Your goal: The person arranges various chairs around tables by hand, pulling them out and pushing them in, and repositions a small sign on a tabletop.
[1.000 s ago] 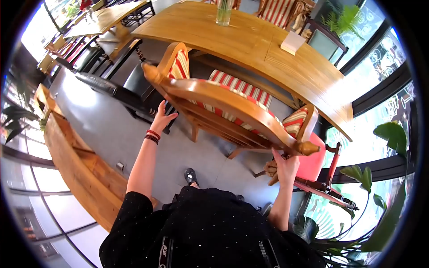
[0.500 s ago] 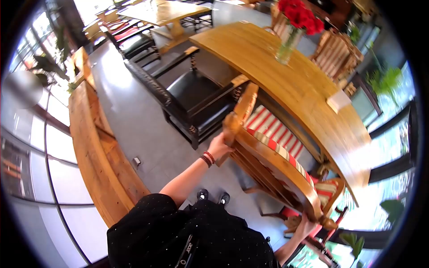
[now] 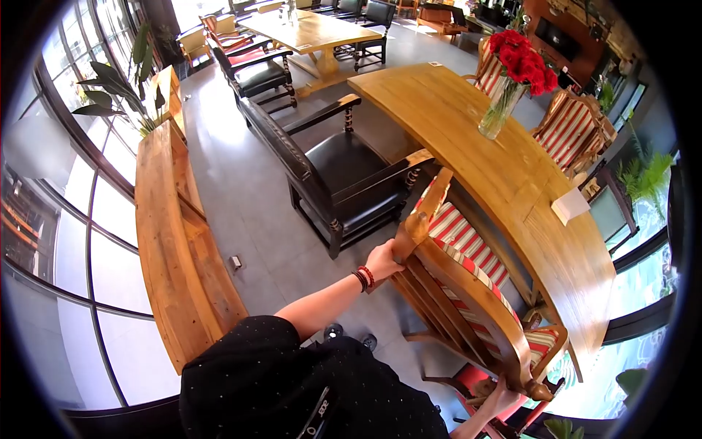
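A wooden armchair [image 3: 468, 282] with a red-and-white striped cushion [image 3: 468, 238] stands before me, its back turned towards me. My left hand [image 3: 385, 261], with beaded bracelets at the wrist, is closed around the left upright of the chair's back. At the other end of the back, my right hand [image 3: 503, 399] grips the right upright near its rounded knob; some of its fingers are hidden. The chair's seat faces the long wooden table [image 3: 541, 227], close to its near edge. Just left of it stands a black leather armchair [image 3: 344, 175].
On the table are a glass vase of red roses [image 3: 504, 110] and a white card [image 3: 570, 206]. A low wooden shelf [image 3: 172, 249] runs along the windows at left. A red chair [image 3: 475, 380] is at lower right. Another table [image 3: 322, 33] stands farther back.
My view has tilted up and turned, so the room appears shifted right and lower in the frame. Both hands keep hold of the striped armchair; any chair movement is hard to tell.
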Action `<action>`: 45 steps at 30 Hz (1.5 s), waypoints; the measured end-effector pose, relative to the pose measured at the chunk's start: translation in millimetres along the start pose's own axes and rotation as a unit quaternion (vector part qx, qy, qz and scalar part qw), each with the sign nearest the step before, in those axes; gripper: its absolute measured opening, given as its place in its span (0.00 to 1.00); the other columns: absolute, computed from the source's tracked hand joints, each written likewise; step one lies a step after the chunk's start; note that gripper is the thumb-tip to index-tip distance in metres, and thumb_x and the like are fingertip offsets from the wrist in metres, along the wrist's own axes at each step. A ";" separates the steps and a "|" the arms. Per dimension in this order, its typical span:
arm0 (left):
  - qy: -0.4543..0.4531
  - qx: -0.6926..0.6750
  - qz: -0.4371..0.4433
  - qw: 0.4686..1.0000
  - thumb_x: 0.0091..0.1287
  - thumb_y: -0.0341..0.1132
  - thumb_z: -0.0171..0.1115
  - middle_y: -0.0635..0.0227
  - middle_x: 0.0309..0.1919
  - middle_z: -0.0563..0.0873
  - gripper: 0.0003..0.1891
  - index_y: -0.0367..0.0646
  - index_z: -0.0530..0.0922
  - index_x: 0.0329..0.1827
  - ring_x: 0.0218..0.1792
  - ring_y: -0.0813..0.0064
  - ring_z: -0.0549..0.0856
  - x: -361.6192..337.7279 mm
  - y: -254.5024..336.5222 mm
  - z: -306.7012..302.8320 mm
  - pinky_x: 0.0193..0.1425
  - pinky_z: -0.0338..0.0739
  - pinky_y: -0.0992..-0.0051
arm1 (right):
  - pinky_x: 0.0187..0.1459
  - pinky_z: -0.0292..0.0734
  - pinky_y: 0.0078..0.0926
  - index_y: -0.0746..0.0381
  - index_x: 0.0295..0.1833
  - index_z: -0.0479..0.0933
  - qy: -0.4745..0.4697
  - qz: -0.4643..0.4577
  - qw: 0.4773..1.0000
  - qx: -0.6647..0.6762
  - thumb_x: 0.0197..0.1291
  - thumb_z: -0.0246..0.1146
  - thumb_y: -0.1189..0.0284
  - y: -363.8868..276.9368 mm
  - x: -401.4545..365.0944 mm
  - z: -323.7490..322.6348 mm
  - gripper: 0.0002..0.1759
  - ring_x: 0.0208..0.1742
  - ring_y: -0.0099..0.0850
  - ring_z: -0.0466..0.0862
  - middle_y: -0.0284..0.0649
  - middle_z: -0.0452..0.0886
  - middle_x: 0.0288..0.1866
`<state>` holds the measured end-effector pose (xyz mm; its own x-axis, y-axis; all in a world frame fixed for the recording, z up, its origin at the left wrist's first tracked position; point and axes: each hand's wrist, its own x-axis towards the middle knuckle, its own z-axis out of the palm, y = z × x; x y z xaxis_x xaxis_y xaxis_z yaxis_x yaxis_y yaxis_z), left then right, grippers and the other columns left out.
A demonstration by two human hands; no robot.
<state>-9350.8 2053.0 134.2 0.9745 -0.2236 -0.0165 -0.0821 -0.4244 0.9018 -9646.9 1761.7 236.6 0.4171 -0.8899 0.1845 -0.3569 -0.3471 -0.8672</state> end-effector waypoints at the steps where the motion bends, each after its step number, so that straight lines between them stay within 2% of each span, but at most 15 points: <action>1: -0.001 -0.004 0.010 1.000 0.38 0.33 0.70 0.56 0.36 0.81 0.24 0.40 0.73 0.41 0.41 0.54 0.79 1.1 -1.2 0.0 0.44 0.74 0.65 | 0.46 0.73 0.27 0.78 0.46 0.72 0.007 0.014 1.000 -0.011 0.46 0.63 0.76 -16.5 -7.5 1.8 0.22 0.44 0.34 0.80 0.47 0.81 0.42; 9: 0.022 -0.032 0.017 0.999 0.38 0.32 0.72 0.58 0.36 0.83 0.26 0.41 0.75 0.43 0.41 0.59 0.81 15.5 -24.4 17.4 0.46 0.75 0.68 | 0.41 0.75 0.26 0.74 0.40 0.76 0.012 -0.017 1.000 0.012 0.44 0.66 0.78 -22.1 -9.6 2.8 0.16 0.36 0.30 0.81 0.43 0.82 0.36; 13: 0.003 -0.050 -0.014 0.999 0.40 0.26 0.71 0.65 0.35 0.84 0.22 0.39 0.76 0.42 0.37 0.73 0.83 15.1 -23.1 19.7 0.44 0.77 0.75 | 0.42 0.74 0.25 0.71 0.39 0.77 0.012 -0.022 0.999 0.034 0.42 0.67 0.78 -15.1 -2.2 3.5 0.15 0.35 0.27 0.80 0.39 0.81 0.33; 15: -0.012 -0.243 -0.025 0.970 0.42 0.26 0.71 0.67 0.34 0.84 0.18 0.37 0.78 0.39 0.38 0.77 0.82 19.3 -42.4 27.4 0.42 0.76 0.77 | 0.41 0.74 0.23 0.70 0.38 0.77 0.022 -0.017 0.998 0.056 0.41 0.68 0.77 -4.2 2.2 1.2 0.15 0.34 0.24 0.80 0.37 0.81 0.32; 17: 0.044 -0.163 0.016 0.986 0.44 0.29 0.72 0.67 0.36 0.84 0.18 0.36 0.78 0.39 0.38 0.77 0.82 11.3 -8.7 25.2 0.43 0.75 0.77 | 0.40 0.74 0.23 0.69 0.38 0.77 0.029 -0.029 0.997 0.063 0.41 0.68 0.77 -4.1 4.0 1.3 0.15 0.34 0.24 0.79 0.36 0.80 0.32; 22: 0.041 -0.264 0.039 0.963 0.50 0.32 0.70 0.69 0.38 0.83 0.19 0.37 0.76 0.44 0.41 0.75 0.81 18.9 -34.8 34.9 0.45 0.74 0.76 | 0.40 0.73 0.23 0.69 0.42 0.73 0.037 -0.024 0.994 0.096 0.40 0.70 0.73 -24.1 2.9 -0.1 0.22 0.34 0.23 0.77 0.35 0.78 0.33; 27: -0.073 -0.337 0.029 0.938 0.47 0.23 0.68 0.66 0.57 0.71 0.40 0.43 0.58 0.65 0.55 0.76 0.72 7.4 -71.2 34.8 0.51 0.73 0.75 | 0.39 0.73 0.21 0.69 0.44 0.72 -0.019 -0.015 0.998 0.055 0.45 0.68 0.75 16.7 4.2 -8.3 0.20 0.35 0.22 0.77 0.36 0.79 0.36; 28: -0.064 -0.316 -0.035 0.946 0.48 0.22 0.67 0.65 0.56 0.71 0.38 0.43 0.59 0.64 0.53 0.75 0.73 -5.0 -79.3 28.5 0.51 0.73 0.75 | 0.39 0.73 0.21 0.69 0.45 0.72 -0.028 0.005 0.998 0.047 0.47 0.68 0.75 26.3 1.2 -11.0 0.19 0.36 0.22 0.78 0.36 0.79 0.37; 32: -0.101 -0.284 -0.177 0.937 0.53 0.25 0.62 0.61 0.46 0.79 0.26 0.40 0.68 0.57 0.41 0.76 0.78 -54.9 -116.0 -21.1 0.43 0.75 0.78 | 0.46 0.71 0.22 0.64 0.49 0.71 0.098 0.141 0.960 0.220 0.52 0.67 0.67 90.6 -40.4 15.3 0.21 0.41 0.27 0.77 0.38 0.77 0.39; 34: -0.123 -0.290 -0.222 0.923 0.57 0.28 0.60 0.63 0.40 0.82 0.20 0.39 0.71 0.53 0.37 0.77 0.80 -78.7 -117.2 -58.2 0.39 0.76 0.80 | 0.52 0.70 0.32 0.58 0.51 0.72 0.043 0.447 0.771 0.451 0.57 0.61 0.57 213.8 -62.2 24.0 0.21 0.47 0.34 0.76 0.37 0.77 0.45; 36: -0.096 -0.301 -0.243 0.917 0.59 0.31 0.58 0.65 0.37 0.83 0.16 0.40 0.72 0.51 0.34 0.77 0.82 -101.1 -128.5 -102.1 0.37 0.75 0.81 | 0.56 0.67 0.49 0.49 0.54 0.71 -0.002 0.517 0.666 0.537 0.59 0.53 0.50 201.3 -92.5 56.6 0.22 0.57 0.42 0.72 0.36 0.73 0.56; 40: -0.002 -0.317 -0.269 0.910 0.60 0.30 0.57 0.64 0.39 0.82 0.15 0.40 0.73 0.51 0.37 0.75 0.82 -133.0 -182.1 -211.3 0.39 0.75 0.80 | 0.53 0.70 0.50 0.56 0.52 0.72 -0.175 0.538 0.647 0.511 0.57 0.57 0.51 143.9 -132.8 159.7 0.24 0.52 0.42 0.75 0.40 0.76 0.52; 42: 0.060 -0.310 -0.274 0.909 0.61 0.31 0.56 0.64 0.40 0.82 0.15 0.40 0.72 0.51 0.37 0.75 0.82 -148.6 -208.4 -273.0 0.39 0.75 0.80 | 0.54 0.69 0.49 0.67 0.53 0.70 -0.221 0.556 0.679 0.426 0.54 0.61 0.58 105.5 -154.1 227.0 0.27 0.53 0.45 0.75 0.48 0.76 0.51; 44: 0.120 -0.327 -0.275 0.896 0.61 0.31 0.56 0.64 0.40 0.82 0.15 0.40 0.72 0.51 0.37 0.75 0.82 -171.0 -244.3 -331.3 0.39 0.75 0.80 | 0.55 0.70 0.44 0.65 0.53 0.70 -0.220 0.532 0.732 0.363 0.49 0.65 0.71 32.6 -185.3 286.2 0.24 0.51 0.47 0.76 0.49 0.76 0.50; 45: 0.144 -0.307 -0.279 0.899 0.61 0.31 0.56 0.65 0.39 0.82 0.15 0.40 0.72 0.50 0.37 0.76 0.81 -179.9 -256.4 -359.2 0.39 0.75 0.81 | 0.55 0.70 0.43 0.64 0.53 0.69 -0.270 0.529 0.711 0.378 0.48 0.65 0.75 14.7 -197.5 313.3 0.24 0.52 0.47 0.76 0.48 0.76 0.50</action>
<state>-9430.1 2517.2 61.0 0.8496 0.1479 -0.5063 0.4795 0.1833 0.8582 -9472.7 2025.1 42.6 0.5817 -0.2217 -0.7826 -0.2438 0.8704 -0.4278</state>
